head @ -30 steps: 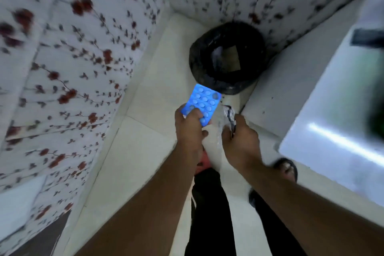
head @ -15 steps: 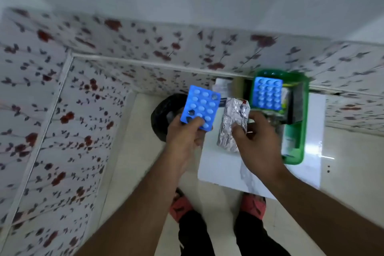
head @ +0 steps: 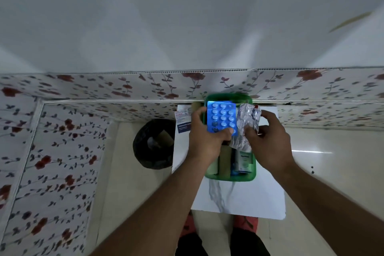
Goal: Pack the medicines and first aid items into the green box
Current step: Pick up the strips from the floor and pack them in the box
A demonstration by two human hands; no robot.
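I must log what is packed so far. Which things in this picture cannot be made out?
Head view only:
- Most of the green box contents: the left hand and right hand cover them.
- Print on the small carton inside: too small.
- The foil strip: crumpled, so its pills cannot be counted.
- The leaflet text: blurred, partly behind the left hand.
- What lies in the black bin: too dark.

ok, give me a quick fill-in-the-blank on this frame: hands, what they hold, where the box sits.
1. The left hand holds a ____ blister pack of pills.
2. The right hand holds a crumpled ____ strip.
3. Both items are above the ____ box.
4. The box sits on a ____ table.

Missing: blue; silver foil; green; white
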